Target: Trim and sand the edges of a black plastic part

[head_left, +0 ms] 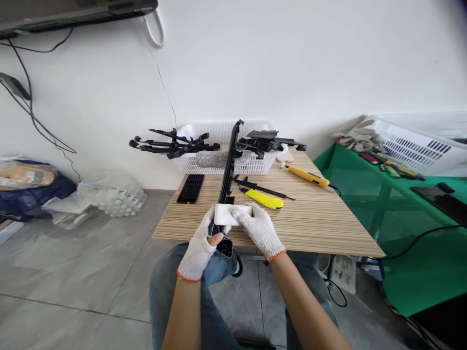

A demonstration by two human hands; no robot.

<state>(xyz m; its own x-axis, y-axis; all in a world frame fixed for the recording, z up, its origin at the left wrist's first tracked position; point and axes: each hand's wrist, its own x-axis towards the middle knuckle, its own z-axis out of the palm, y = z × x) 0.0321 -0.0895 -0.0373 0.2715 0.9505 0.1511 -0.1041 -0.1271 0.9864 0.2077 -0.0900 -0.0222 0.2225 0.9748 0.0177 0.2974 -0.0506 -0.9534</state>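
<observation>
My left hand (200,247), in a white knit glove with an orange cuff, is closed around the lower end of a long black plastic trim piece (228,171). The piece points away from me, its far end in front of the white basket. A white rectangular block (223,215), foam- or sponge-like, lies across it. My right hand (261,228), gloved the same way, grips the block's right side and presses it against the piece. Just beyond lie a yellow utility knife (263,199) and a thin black caliper-like tool (260,187).
A white basket (219,167) at the wall holds black plastic parts (182,143) and bubble wrap (211,159). A phone (190,188) and a corded yellow tool (307,176) rest on the wooden table (314,223). Right is a green-covered table (339,170) with tools.
</observation>
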